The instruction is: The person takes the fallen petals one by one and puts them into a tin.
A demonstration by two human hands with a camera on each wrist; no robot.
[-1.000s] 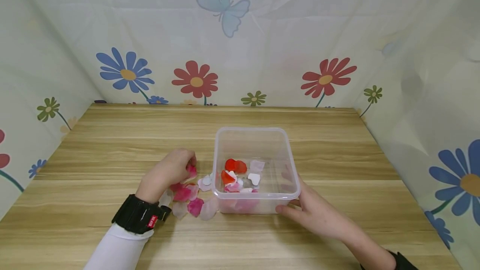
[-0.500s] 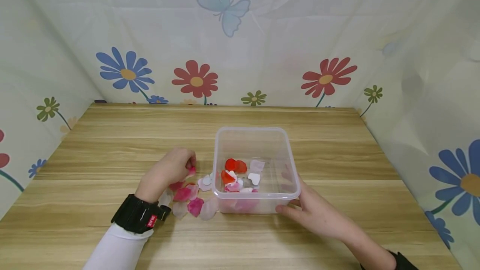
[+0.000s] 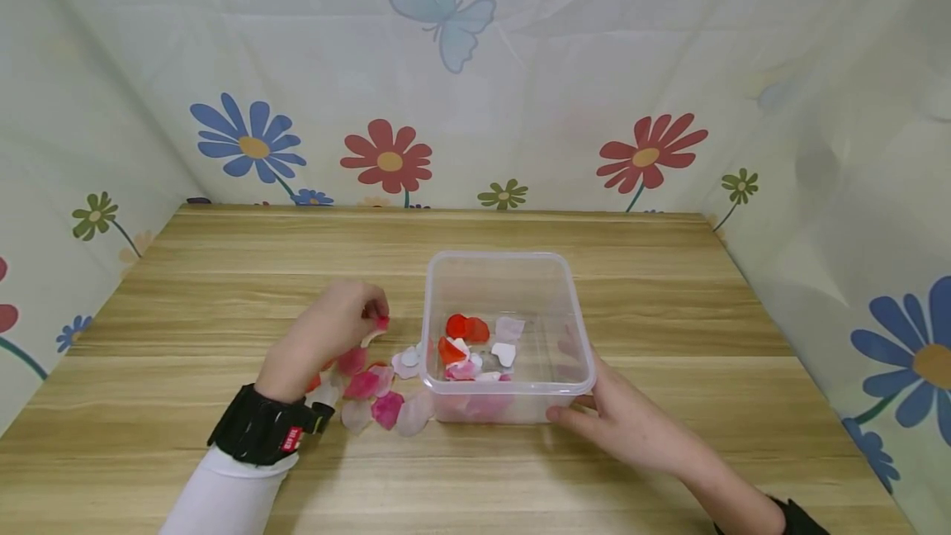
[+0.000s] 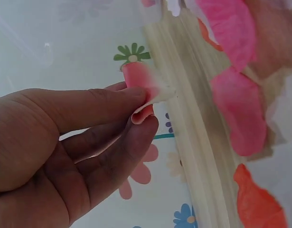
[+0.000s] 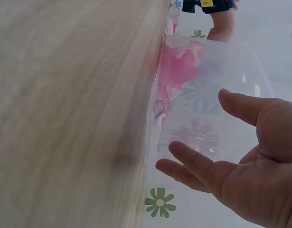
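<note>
In the head view, my left hand (image 3: pixel 333 324) is lifted slightly over loose flower petals (image 3: pixel 361 385) to the left of a clear plastic box (image 3: pixel 508 389). Thumb and fingertips pinch a pink and white petal (image 4: pixel 138 78), curled at its lower edge in the left wrist view. My right hand (image 3: pixel 633 426) rests against the box's right side near the front corner, its thumb and fingers spread along the plastic in the right wrist view. Inside the box lie several red, white and pink petals (image 3: pixel 478 331).
A wood-grain table (image 3: pixel 639 295) carries everything. Patterned cloth (image 3: pixel 535 89) with printed flowers and a butterfly surrounds it at the back and sides. More pale petals (image 3: pixel 406 362) lie right beside the box's left wall.
My left hand has risen and shifted slightly back and left, lifting the pinched petal off the pile and uncovering petals beneath. The right hand and box have stayed put.
</note>
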